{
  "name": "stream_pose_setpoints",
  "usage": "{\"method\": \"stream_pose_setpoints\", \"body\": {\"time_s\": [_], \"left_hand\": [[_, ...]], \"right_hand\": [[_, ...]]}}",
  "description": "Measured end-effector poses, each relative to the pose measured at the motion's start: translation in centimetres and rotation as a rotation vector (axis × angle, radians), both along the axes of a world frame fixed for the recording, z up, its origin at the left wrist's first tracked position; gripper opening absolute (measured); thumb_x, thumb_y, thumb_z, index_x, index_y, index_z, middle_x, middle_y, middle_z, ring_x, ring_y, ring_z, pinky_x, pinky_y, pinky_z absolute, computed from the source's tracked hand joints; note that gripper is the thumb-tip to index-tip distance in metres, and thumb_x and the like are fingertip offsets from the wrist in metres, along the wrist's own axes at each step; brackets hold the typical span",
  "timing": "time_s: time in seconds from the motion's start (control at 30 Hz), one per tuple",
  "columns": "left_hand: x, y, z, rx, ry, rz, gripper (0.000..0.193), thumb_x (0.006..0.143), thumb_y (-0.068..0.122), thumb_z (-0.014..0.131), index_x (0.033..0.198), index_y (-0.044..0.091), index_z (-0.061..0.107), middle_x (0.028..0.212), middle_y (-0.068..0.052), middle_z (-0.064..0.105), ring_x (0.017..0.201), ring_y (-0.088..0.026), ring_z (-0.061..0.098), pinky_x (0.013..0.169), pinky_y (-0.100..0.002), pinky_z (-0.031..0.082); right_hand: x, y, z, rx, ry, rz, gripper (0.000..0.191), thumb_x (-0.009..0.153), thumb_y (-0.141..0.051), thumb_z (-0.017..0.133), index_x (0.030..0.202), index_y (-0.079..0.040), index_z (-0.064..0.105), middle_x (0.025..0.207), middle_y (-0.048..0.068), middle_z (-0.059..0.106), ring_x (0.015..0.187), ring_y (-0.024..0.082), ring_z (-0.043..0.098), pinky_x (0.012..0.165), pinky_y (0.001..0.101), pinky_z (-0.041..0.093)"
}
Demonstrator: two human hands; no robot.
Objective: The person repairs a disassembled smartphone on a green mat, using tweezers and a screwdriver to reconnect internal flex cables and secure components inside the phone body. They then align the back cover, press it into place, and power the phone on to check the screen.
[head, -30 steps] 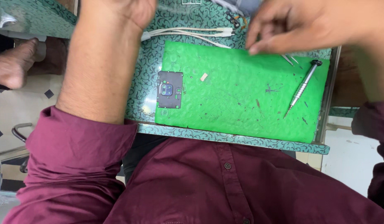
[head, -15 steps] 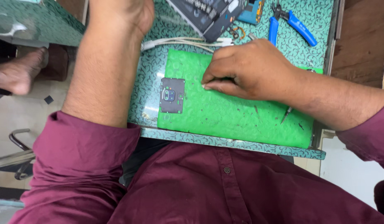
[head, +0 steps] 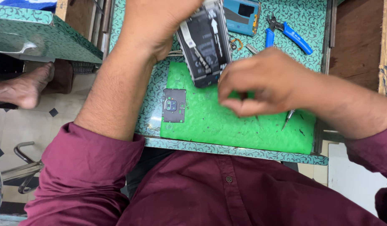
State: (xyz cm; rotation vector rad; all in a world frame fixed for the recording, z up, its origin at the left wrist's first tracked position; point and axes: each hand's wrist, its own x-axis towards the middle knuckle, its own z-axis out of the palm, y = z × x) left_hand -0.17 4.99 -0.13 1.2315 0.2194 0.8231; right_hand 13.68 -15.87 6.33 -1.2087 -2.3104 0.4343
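My left hand [head: 160, 21] is at the top of the view and grips an opened phone [head: 204, 46] with its back off, tilted over the far edge of the green mat [head: 227, 125]. My right hand [head: 260, 83] hovers over the mat just right of the phone. Its fingertips are pinched together and blurred, and I cannot see anything between them. A small dark camera cover plate [head: 173, 105] lies on the mat's left edge. A screwdriver tip [head: 288, 118] shows on the mat below my right wrist.
The mat lies on a teal patterned table [head: 243, 151]. Blue-handled cutters [head: 289, 33] and a blue phone back cover [head: 241, 14] lie at the far side. A bare foot [head: 22, 90] rests at the left, beside a lower shelf, with a metal chair frame [head: 22, 167] below.
My right hand came down to the mat by the plate, then lifted with fingers pinched. The small white piece is gone from the mat. My left hand brought the phone into view.
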Motion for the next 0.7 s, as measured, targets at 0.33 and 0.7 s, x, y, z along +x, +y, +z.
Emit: {"method": "stream_pose_setpoints", "body": {"time_s": [0.33, 0.7], "left_hand": [[0.1, -4.0, 2.5, 0.215, 0.310, -0.281, 0.014, 0.091, 0.007, 0.078, 0.097, -0.002, 0.070, 0.088, -0.005, 0.074, 0.076, -0.009, 0.069, 0.067, -0.025, 0.057], [1.0, -4.8, 0.4, 0.167, 0.310, -0.323, 0.043, 0.089, 0.003, 0.078, 0.122, -0.002, 0.051, 0.098, -0.008, 0.073, 0.084, -0.013, 0.075, 0.068, -0.027, 0.064]], "right_hand": [[3.8, -0.9, 3.3, -0.274, 0.243, -0.808, 0.018, 0.097, -0.026, 0.071, 0.104, -0.010, 0.070, 0.075, -0.001, 0.062, 0.065, 0.005, 0.059, 0.055, 0.0205, 0.041], [3.6, 0.0, 2.6, -0.341, 0.308, -0.741, 0.020, 0.099, -0.023, 0.068, 0.113, -0.009, 0.072, 0.079, -0.004, 0.063, 0.069, 0.004, 0.058, 0.057, 0.0211, 0.044]]}}
